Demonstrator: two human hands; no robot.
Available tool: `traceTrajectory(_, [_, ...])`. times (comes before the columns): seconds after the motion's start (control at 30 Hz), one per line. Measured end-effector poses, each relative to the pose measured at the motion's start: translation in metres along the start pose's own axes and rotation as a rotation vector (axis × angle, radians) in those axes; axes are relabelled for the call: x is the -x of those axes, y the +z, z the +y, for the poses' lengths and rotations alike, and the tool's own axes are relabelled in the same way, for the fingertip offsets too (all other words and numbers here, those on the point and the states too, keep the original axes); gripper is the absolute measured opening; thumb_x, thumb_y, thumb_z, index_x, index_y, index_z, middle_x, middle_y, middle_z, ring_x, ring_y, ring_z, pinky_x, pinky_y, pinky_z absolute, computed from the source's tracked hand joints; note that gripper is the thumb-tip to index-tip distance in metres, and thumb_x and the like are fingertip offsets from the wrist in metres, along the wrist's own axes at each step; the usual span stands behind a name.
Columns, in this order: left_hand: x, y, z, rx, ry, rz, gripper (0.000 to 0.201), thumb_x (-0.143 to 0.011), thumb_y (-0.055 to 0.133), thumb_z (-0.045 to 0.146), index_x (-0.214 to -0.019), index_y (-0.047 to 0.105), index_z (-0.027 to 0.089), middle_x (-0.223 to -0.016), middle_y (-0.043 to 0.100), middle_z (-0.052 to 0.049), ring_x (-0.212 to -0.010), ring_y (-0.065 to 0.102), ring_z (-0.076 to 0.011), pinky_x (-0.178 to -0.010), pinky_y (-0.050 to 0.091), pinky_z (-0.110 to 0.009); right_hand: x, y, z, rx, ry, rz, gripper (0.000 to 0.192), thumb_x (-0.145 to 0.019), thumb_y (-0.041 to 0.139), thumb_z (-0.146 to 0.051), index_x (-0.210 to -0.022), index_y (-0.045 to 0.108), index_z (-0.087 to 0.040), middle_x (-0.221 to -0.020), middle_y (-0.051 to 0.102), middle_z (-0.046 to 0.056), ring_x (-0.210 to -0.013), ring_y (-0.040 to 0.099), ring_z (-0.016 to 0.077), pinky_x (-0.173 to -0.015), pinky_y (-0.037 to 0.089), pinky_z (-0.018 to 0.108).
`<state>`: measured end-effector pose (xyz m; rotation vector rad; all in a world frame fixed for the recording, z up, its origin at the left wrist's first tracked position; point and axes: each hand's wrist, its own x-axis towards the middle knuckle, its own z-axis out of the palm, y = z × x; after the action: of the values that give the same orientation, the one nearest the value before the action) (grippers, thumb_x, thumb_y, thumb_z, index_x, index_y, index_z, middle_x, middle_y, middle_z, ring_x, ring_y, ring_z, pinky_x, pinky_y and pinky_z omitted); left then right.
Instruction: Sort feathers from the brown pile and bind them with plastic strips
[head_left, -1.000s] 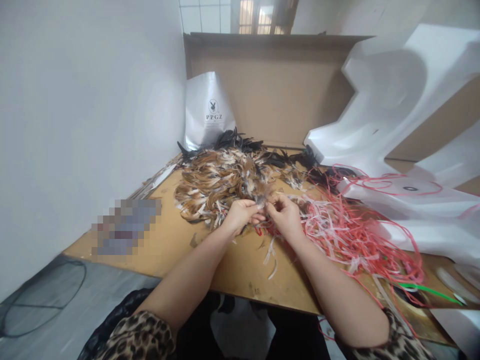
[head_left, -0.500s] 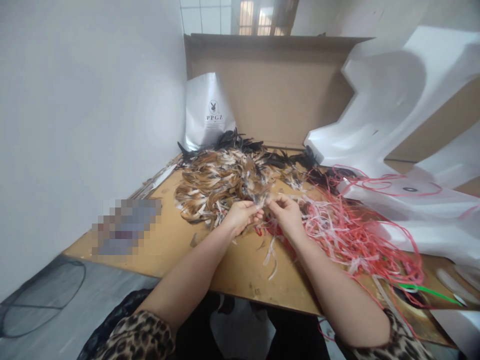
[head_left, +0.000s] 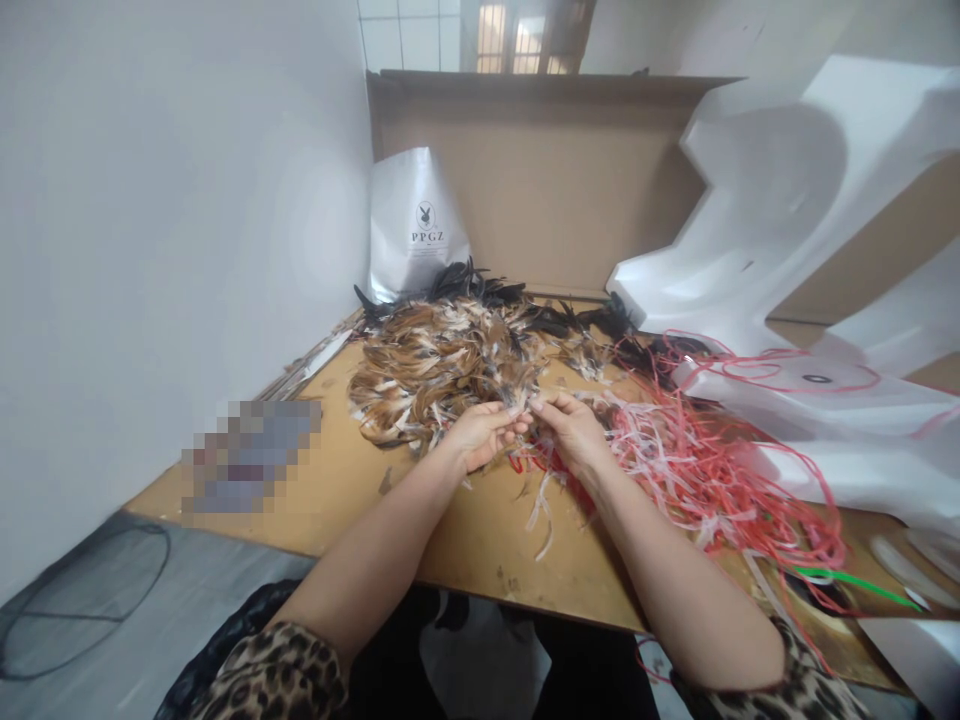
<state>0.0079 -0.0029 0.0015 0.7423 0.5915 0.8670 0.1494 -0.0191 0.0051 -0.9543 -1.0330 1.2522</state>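
My left hand [head_left: 484,434] is closed in a pinch on the base of some brown and grey feathers [head_left: 513,380], just in front of the big pile. My right hand [head_left: 568,428] pinches at the same spot, its fingertips almost meeting the left ones; they seem to hold the feathers' lower end, though the exact grip is too small to make out. Behind them spreads a heap of brown and white feathers [head_left: 412,365], with black feathers [head_left: 476,285] along its far side. A tangle of red and white strings [head_left: 697,460] lies right of my right hand.
A white bag with a rabbit logo [head_left: 416,225] leans at the back against a cardboard panel [head_left: 570,180]. White foam pieces [head_left: 757,200] stand on the right. A green strip [head_left: 862,582] lies on the table [head_left: 480,545], whose front edge is close to my body.
My right hand has shifted slightly left, so its fingertips are closer to my left ones. The left hand and the feather pile stay about where they were.
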Motion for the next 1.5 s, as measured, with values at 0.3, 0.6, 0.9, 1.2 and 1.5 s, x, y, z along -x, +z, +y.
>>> traceTrajectory(0.3, [0.004,-0.001,0.006,0.086,-0.188,-0.096,0.007,-0.073,0.053,0.006,-0.075,0.059,0.006,-0.063,0.058,-0.004,-0.051,0.053,-0.0021,-0.045,0.04,-0.008,0.002,-0.001,-0.007,0.212,-0.186,-0.074,0.017,-0.06,0.066,-0.033,-0.064,0.061,-0.017,-0.061,0.056,-0.002,-0.054,0.047,0.0086,-0.052,0.036,0.022])
traceTrajectory(0.6, [0.003,0.0,0.003,-0.117,-0.004,-0.065,0.01,-0.067,0.062,0.016,-0.07,0.059,0.006,-0.061,0.059,-0.003,-0.048,0.053,-0.0036,-0.046,0.041,-0.012,0.0,-0.001,-0.003,0.061,-0.086,-0.013,0.016,-0.06,0.068,-0.029,-0.068,0.06,-0.018,-0.057,0.054,-0.004,-0.048,0.042,0.0059,-0.048,0.033,0.02])
traceTrajectory(0.9, [0.003,0.01,0.001,-0.386,0.165,0.115,0.025,-0.06,0.067,0.029,-0.068,0.059,0.007,-0.065,0.063,-0.008,-0.048,0.056,-0.009,-0.046,0.043,-0.019,0.0,-0.001,-0.001,0.158,-0.087,0.008,0.016,-0.059,0.068,-0.03,-0.063,0.061,-0.016,-0.06,0.058,-0.003,-0.054,0.047,0.0073,-0.056,0.037,0.022])
traceTrajectory(1.2, [0.002,0.001,-0.001,-0.2,0.036,-0.045,0.022,-0.064,0.065,0.023,-0.08,0.062,0.007,-0.077,0.065,-0.01,-0.058,0.058,-0.0075,-0.05,0.042,-0.014,0.001,0.0,-0.001,-0.009,0.003,-0.025,0.014,-0.058,0.069,-0.027,-0.062,0.061,-0.017,-0.058,0.058,-0.003,-0.054,0.05,0.0086,-0.055,0.038,0.022])
traceTrajectory(1.5, [0.005,0.006,0.0,-0.323,0.124,-0.006,0.025,-0.064,0.064,0.03,-0.074,0.06,0.008,-0.071,0.064,-0.009,-0.049,0.056,-0.0075,-0.044,0.041,-0.016,0.0,0.0,0.0,0.031,-0.018,-0.023,0.012,-0.059,0.068,-0.027,-0.061,0.061,-0.018,-0.057,0.057,-0.004,-0.052,0.048,0.0079,-0.053,0.037,0.021])
